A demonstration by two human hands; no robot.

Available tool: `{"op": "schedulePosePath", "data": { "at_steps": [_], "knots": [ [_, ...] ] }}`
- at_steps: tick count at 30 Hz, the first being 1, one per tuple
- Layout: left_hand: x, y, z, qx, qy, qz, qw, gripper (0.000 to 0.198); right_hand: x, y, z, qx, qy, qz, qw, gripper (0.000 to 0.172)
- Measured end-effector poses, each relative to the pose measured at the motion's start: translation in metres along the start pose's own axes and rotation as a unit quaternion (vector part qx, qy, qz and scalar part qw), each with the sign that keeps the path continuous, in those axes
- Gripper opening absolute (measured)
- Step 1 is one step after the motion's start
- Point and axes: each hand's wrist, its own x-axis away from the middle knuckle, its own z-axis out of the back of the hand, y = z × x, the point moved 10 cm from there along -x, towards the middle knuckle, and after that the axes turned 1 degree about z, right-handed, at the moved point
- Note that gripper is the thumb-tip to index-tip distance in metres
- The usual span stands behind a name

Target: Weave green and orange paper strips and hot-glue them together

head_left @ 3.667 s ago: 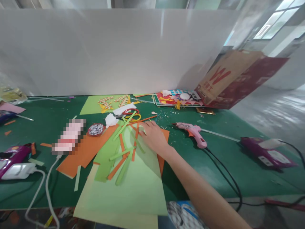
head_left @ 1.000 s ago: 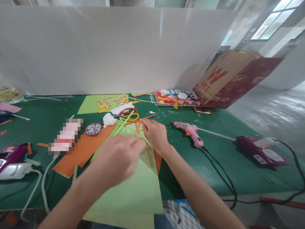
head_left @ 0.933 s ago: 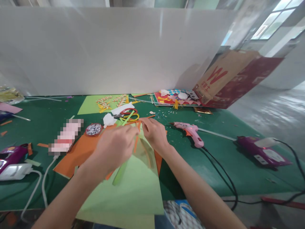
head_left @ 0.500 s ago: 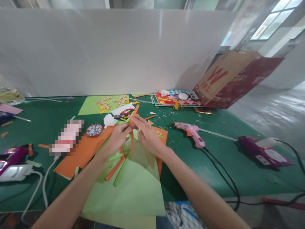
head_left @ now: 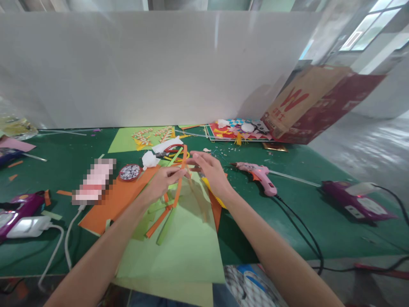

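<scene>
My left hand (head_left: 164,181) pinches an orange paper strip (head_left: 179,187) that stands nearly upright above a light green paper sheet (head_left: 182,251). My right hand (head_left: 212,175) hovers just right of the strip with its fingers stretched out, and a yellow piece (head_left: 214,192) shows under its wrist. Several loose green and orange strips (head_left: 159,217) lie on the sheet below the hands. An orange sheet (head_left: 111,202) lies to the left of them.
A pink glue gun (head_left: 260,178) with a black cord lies to the right on the green table (head_left: 287,213). A purple glue gun (head_left: 354,200) is farther right, another (head_left: 19,209) at left. Scissors (head_left: 171,151), a tin of googly eyes (head_left: 129,172) and finished paper crafts (head_left: 238,130) sit behind.
My left hand came in, took up an orange strip and raised it on end. My right hand lifted off the green sheet and spread its fingers beside the strip.
</scene>
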Motion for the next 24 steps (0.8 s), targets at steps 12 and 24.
{"op": "schedulePosePath", "data": {
  "at_steps": [12, 24],
  "knots": [
    [0.004, 0.001, -0.008, -0.066, -0.054, 0.006, 0.996, 0.036, -0.001, 0.002, 0.011, -0.028, 0.026, -0.042, 0.998, 0.031],
    [0.006, -0.007, -0.027, -0.072, -0.146, 0.020, 0.986, 0.036, -0.001, 0.008, 0.021, -0.058, 0.054, -0.055, 0.995, 0.037]
  ]
}}
